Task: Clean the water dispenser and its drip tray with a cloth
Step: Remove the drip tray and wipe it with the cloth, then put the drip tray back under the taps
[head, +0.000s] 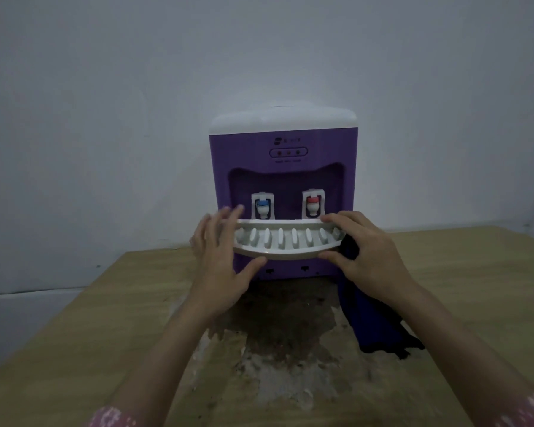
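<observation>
On the table: purple water dispenser [283, 143] against the wall.
Drip tray [285, 241]: at the dispenser's front, under the taps.
Left hand [221, 257]: grips the tray's left end.
Right hand [364, 252]: holds its right end, with the dark cloth [373, 318].

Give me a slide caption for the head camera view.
Both hands grip the white drip tray at the purple water dispenser; the right also holds a dark cloth.

Dim light; plain pale wall [105, 87] behind; wooden table [74, 318] with dark worn stain [284, 334] mid-surface.
</observation>
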